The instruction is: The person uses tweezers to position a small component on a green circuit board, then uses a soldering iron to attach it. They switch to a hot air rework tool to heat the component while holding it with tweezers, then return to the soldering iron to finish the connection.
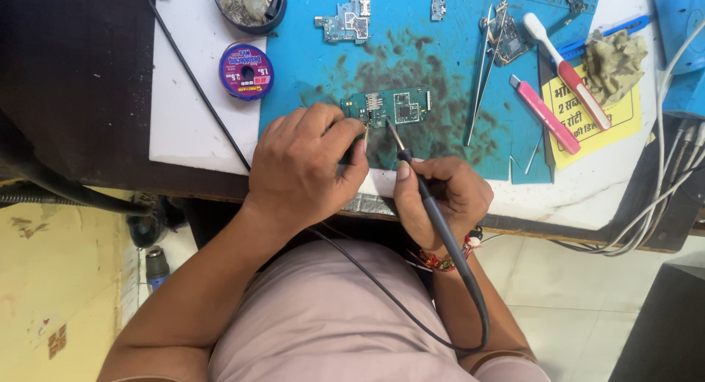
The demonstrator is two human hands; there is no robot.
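A small green circuit board (391, 107) lies on the stained blue work mat (440, 66). My right hand (444, 198) grips a dark soldering iron (426, 198) like a pen, its tip just below the board's near edge. My left hand (305, 165) is curled beside the board's left end, pinching a thin metal piece, perhaps tweezers or solder wire (365, 138), close to the iron's tip. The iron's black cord loops down past my lap.
On the mat lie another circuit board (345, 20), metal tweezers (481, 77), a pink-handled knife (545, 114) and a red-and-white toothbrush (569, 70). A purple spool of desoldering wick (246, 71), a round tin (248, 4), a crumpled cloth (613, 59) and white cables (672, 169) surround it.
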